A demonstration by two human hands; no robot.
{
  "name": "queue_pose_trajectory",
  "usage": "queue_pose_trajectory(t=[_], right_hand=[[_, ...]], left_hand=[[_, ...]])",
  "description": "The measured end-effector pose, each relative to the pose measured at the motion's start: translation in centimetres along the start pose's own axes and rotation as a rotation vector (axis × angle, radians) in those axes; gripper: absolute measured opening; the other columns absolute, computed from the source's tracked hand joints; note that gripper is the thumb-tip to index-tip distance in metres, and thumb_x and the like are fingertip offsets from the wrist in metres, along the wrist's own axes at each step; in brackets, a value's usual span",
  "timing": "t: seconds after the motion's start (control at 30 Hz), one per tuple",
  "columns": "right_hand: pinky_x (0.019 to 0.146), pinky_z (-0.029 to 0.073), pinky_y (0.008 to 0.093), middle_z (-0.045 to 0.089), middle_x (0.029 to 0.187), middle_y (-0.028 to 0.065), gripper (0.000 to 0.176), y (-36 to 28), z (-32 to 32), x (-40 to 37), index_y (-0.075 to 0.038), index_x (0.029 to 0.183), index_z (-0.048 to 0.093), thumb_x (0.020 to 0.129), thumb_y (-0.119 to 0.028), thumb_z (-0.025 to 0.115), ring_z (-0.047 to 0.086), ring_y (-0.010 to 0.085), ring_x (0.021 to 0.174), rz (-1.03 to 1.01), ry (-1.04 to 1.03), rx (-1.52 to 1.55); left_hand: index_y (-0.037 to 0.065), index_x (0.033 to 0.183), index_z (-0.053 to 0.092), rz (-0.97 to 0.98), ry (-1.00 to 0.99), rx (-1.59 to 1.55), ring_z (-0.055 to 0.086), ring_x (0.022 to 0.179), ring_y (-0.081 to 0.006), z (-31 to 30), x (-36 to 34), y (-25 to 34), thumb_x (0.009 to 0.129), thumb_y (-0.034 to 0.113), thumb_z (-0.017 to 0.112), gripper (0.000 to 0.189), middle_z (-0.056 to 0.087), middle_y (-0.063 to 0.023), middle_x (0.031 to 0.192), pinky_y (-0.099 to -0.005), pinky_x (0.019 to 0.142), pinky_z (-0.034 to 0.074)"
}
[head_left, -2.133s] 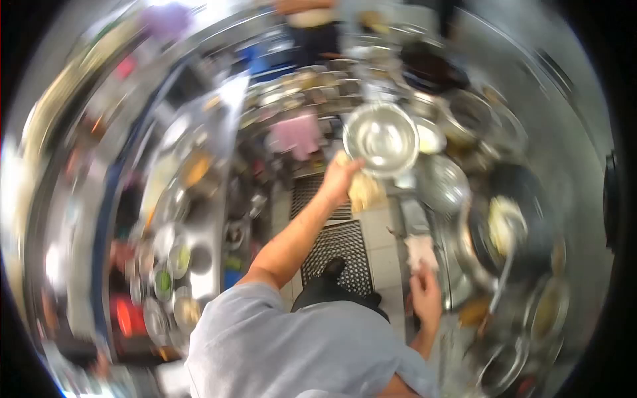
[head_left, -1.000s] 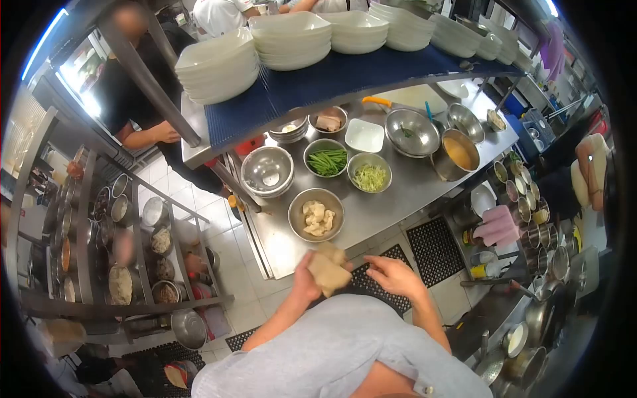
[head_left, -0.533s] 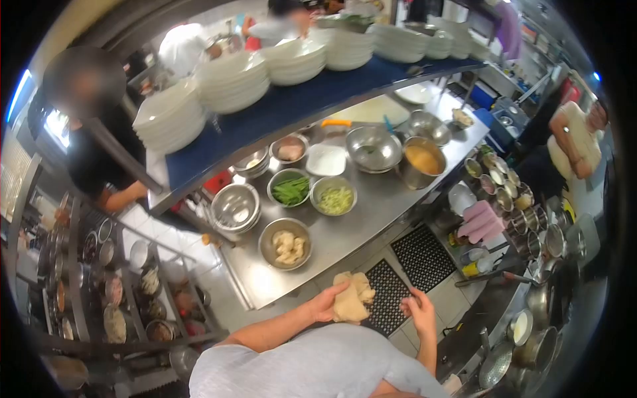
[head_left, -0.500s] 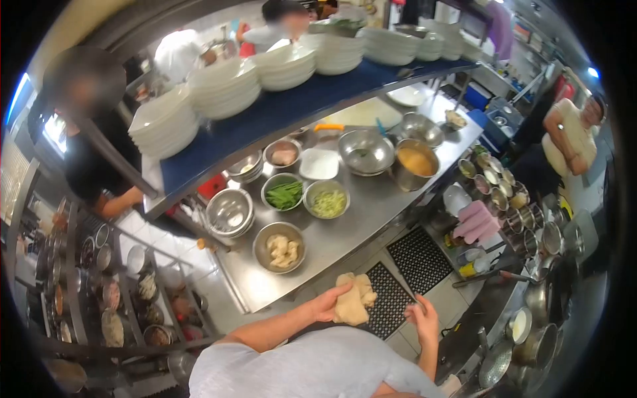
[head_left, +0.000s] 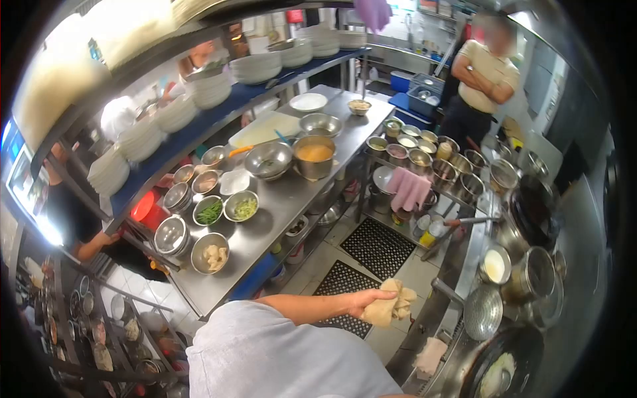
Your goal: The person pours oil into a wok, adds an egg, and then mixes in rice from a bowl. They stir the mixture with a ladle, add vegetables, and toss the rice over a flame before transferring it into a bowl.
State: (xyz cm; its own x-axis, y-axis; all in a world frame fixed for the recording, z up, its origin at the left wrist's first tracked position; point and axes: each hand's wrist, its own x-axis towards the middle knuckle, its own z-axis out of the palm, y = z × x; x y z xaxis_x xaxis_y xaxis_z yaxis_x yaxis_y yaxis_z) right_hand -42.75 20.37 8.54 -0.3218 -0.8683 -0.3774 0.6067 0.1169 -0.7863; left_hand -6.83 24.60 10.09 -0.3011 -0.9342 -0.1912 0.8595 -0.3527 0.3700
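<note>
My left hand [head_left: 363, 302] is closed around a beige folded cloth [head_left: 391, 306], held out over the black floor mat in front of my body. The cloth is bunched, with loose folds at its far end. My right hand is out of view. On the steel counter to the left are a bowl of pale pieces [head_left: 213, 257], a bowl of cut greens [head_left: 210, 211] and a bowl of chopped pale-green vegetable [head_left: 243, 206]. A pot of orange liquid [head_left: 314, 154] stands farther back.
To my right are a perforated ladle [head_left: 483, 313], a wok [head_left: 497, 365] with pale food, and several pots. A second pale cloth [head_left: 431, 355] lies by the stove edge. A person [head_left: 484, 76] stands with folded arms at the back. Stacked plates [head_left: 255, 68] line the shelf.
My view and body have turned right, bringing the stove and wok into sight. The left hand still holds the cloth and has moved nearer the stove. My right hand has left the view.
</note>
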Motion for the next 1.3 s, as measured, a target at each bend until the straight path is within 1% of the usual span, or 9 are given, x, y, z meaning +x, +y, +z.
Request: queue_pose_trajectory(t=[0.2, 0.67, 0.8, 0.83, 0.87, 1.17, 1.23, 1.27, 1.3], right_hand=[[0.094, 0.043, 0.0417, 0.052, 0.129, 0.0124, 0.052, -2.8, -2.3, 0.6, -0.009, 0.137, 0.039, 0.091, -0.025, 0.059, 0.051, 0.0234, 0.116, -0.135, 0.075, 0.151], [0.097, 0.04, 0.0441, 0.05, 0.134, 0.0067, 0.051, -7.3, -6.7, 2.4, -0.017, 0.138, 0.039, 0.091, -0.027, 0.06, 0.048, 0.0216, 0.118, -0.355, 0.093, 0.354], [0.109, 0.027, 0.0477, 0.025, 0.152, 0.0072, 0.068, -8.9, -11.8, 6.0, -0.02, 0.142, 0.035, 0.085, -0.039, 0.067, 0.028, 0.0307, 0.136, -0.431, 0.167, 0.739], [0.109, 0.027, 0.0499, 0.027, 0.15, 0.0061, 0.065, -10.5, -10.5, 5.2, -0.022, 0.138, 0.039, 0.083, -0.041, 0.068, 0.029, 0.0319, 0.135, -0.443, 0.341, 0.775], [0.109, 0.026, 0.0516, 0.025, 0.15, 0.0103, 0.058, -10.1, -12.0, 5.5, -0.019, 0.131, 0.046, 0.083, -0.043, 0.067, 0.025, 0.0344, 0.136, -0.484, 0.209, 0.772], [0.118, 0.01, 0.0477, 0.014, 0.152, 0.0238, 0.071, -13.0, -18.4, 11.0, 0.012, 0.142, 0.011, 0.089, -0.012, 0.052, 0.008, 0.0355, 0.142, -0.568, 0.024, 0.91], [0.115, 0.017, 0.0533, 0.025, 0.147, 0.029, 0.06, -17.7, -11.8, 8.6, 0.016, 0.135, 0.028, 0.089, -0.013, 0.053, 0.023, 0.0383, 0.138, -0.874, 0.069, 0.739], [0.112, 0.023, 0.0564, 0.044, 0.131, 0.0317, 0.041, -20.4, -10.1, 8.4, 0.015, 0.116, 0.048, 0.083, -0.009, 0.055, 0.037, 0.043, 0.128, -0.942, 0.24, 0.759], [0.103, 0.033, 0.0535, 0.051, 0.118, 0.0262, 0.039, -23.3, -9.0, 9.2, 0.013, 0.114, 0.048, 0.088, -0.016, 0.053, 0.049, 0.0378, 0.11, -0.978, 0.202, 0.811]], left_hand=[[0.006, 0.132, 0.047, -0.253, -0.008, 0.118, 0.061, 0.104, -0.0225, 1.9, 6.1, -4.7, 0.09, 0.042, 0.056, 0.056, 0.06, -0.0119, 0.12, -0.0371, 0.085, 0.051], [0.007, 0.128, 0.05, -0.217, 0.168, 0.122, 0.062, 0.097, -0.0236, 2.4, 7.8, -6.7, 0.09, 0.041, 0.057, 0.051, 0.061, -0.0097, 0.115, -0.0393, 0.083, 0.052], [0.008, 0.128, 0.05, -0.197, 0.179, 0.071, 0.062, 0.098, -0.0236, 1.6, 7.0, -7.4, 0.091, 0.041, 0.056, 0.05, 0.06, -0.0094, 0.117, -0.039, 0.083, 0.052], [0.008, 0.128, 0.05, -0.213, 0.198, 0.058, 0.062, 0.098, -0.0235, 1.7, 6.8, -7.6, 0.091, 0.041, 0.055, 0.05, 0.061, -0.0094, 0.117, -0.0389, 0.084, 0.052], [0.008, 0.128, 0.05, -0.228, 0.217, 0.046, 0.062, 0.099, -0.0233, 1.7, 6.7, -7.5, 0.091, 0.041, 0.055, 0.05, 0.061, -0.0094, 0.117, -0.0388, 0.084, 0.052], [0.006, 0.128, 0.05, -0.374, 0.259, 0.095, 0.061, 0.103, -0.0269, -0.7, 10.0, -5.7, 0.091, 0.039, 0.056, 0.049, 0.061, -0.0114, 0.117, -0.0435, 0.088, 0.051], [0.006, 0.132, 0.045, -0.368, 0.253, 0.048, 0.061, 0.103, -0.0293, -2.3, 12.4, -5.1, 0.09, 0.043, 0.056, 0.057, 0.059, -0.0129, 0.12, -0.0459, 0.091, 0.049], [0.008, 0.134, 0.043, -0.29, 0.231, 0.139, 0.061, 0.102, -0.0309, -0.9, 13.9, -4.6, 0.09, 0.049, 0.051, 0.061, 0.057, -0.014, 0.123, -0.0463, 0.083, 0.053], [0.009, 0.135, 0.042, -0.428, 0.066, 0.068, 0.061, 0.102, -0.0319, -0.8, 15.6, -3.7, 0.09, 0.053, 0.047, 0.063, 0.055, -0.0144, 0.125, -0.0466, 0.078, 0.054]])
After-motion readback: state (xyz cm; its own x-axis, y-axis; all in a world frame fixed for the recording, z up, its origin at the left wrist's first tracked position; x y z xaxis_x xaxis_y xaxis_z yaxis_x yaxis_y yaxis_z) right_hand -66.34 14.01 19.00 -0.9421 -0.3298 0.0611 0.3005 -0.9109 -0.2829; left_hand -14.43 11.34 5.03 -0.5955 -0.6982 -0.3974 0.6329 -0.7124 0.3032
